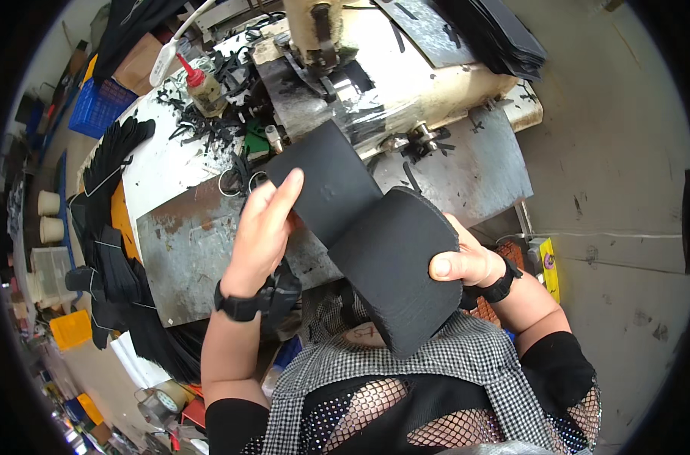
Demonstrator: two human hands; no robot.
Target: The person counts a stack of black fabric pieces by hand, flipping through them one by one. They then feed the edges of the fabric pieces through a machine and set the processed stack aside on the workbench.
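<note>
My left hand [261,231] is closed on the edge of a flat black sheet piece [326,182], thumb on top and fingers beneath. My right hand [470,264] grips a thick stack of black sheet pieces [398,262], bowed into a curve, with its thumb pressed on the upper face. The lower edge of the single piece meets the far edge of the stack; whether it is fully separate from the stack I cannot tell. Both are held above the bench's near edge, in front of a cream-coloured machine [428,95], perhaps for sewing or skiving.
Black offcuts [231,72] litter the white bench around a red-capped bottle [206,92]. Tied bundles of black pieces [117,265] hang along the left edge. Another black stack [500,38] lies at the far right. Worn metal plates [189,258] cover parts of the bench. A blue crate [100,106] stands far left.
</note>
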